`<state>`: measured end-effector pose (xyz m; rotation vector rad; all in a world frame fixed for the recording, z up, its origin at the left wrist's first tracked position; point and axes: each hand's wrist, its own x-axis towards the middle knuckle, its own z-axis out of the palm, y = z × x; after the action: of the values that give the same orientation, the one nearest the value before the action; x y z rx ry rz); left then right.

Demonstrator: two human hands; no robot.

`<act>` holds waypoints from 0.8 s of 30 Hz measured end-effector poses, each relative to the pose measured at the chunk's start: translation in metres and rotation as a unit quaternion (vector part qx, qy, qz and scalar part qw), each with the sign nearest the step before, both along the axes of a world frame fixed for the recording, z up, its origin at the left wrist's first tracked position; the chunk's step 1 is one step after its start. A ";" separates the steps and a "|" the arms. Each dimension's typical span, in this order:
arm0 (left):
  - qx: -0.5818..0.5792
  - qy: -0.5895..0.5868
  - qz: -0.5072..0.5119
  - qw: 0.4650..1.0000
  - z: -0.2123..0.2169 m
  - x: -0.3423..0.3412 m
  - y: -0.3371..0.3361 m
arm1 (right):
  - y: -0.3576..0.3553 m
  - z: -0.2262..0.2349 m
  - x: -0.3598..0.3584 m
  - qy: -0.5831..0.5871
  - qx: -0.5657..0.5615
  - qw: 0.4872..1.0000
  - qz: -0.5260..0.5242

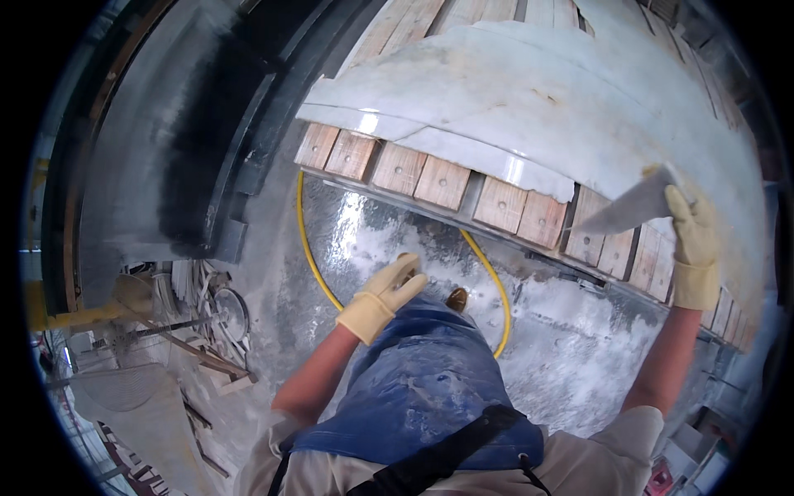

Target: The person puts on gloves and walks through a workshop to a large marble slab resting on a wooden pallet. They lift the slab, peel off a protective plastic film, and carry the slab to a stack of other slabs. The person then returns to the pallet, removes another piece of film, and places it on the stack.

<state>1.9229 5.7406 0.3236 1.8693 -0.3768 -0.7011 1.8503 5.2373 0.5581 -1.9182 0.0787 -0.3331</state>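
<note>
Yellowish rubber gloves cover both of my hands. My right hand is closed on one end of a thin grey pointed stone piece, which it holds over the slab's near edge, the point facing left. A large pale stone slab with a jagged, broken near edge lies on wooden planks. My left hand hangs in front of my blue apron, holding nothing, its thumb and fingers apart.
A yellow hose loops across the wet, whitish floor between me and the planks. To the left stands a large dark machine or frame. Scrap strips and a round disc lie beneath it at lower left.
</note>
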 end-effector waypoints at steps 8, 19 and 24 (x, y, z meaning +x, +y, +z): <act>-0.099 -0.061 -0.088 0.989 0.061 0.098 -0.035 | 0.222 -0.069 0.124 0.106 0.210 0.958 0.166; -0.272 0.307 0.160 0.898 0.010 0.218 0.065 | 0.281 -0.213 0.283 0.051 -0.076 0.995 -0.039; -0.362 0.353 0.210 0.837 -0.057 0.273 0.132 | 0.212 -0.294 0.285 0.053 -0.481 0.870 -0.092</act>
<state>2.1963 5.8724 0.2666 0.8310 0.2368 -0.7465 2.1352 5.4497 0.2641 -2.9363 0.1977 -0.4401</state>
